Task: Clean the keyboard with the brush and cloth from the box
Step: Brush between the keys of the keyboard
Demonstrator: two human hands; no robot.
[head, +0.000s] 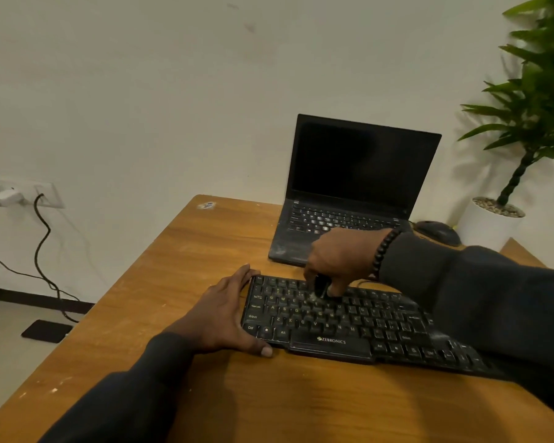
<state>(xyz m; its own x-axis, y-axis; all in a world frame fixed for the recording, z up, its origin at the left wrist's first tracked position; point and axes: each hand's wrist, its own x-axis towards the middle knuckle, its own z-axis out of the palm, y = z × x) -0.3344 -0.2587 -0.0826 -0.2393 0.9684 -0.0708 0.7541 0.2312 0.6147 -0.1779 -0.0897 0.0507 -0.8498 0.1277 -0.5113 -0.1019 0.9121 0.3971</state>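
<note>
Left hand (pixel 224 314) spread flat, steadying the keyboard (pixel 339 321); right hand (pixel 339 260) pinches the brush (pixel 321 287). Short, light strokes along each row should work best.

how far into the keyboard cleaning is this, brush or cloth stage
Brush stage. Done: a small dark brush is out and held in the right hand. In hand: its tip works the upper key rows of the keyboard while the left hand steadies the left end. Left: the remaining keys, then the cloth wipe; no cloth or box shows.
</note>
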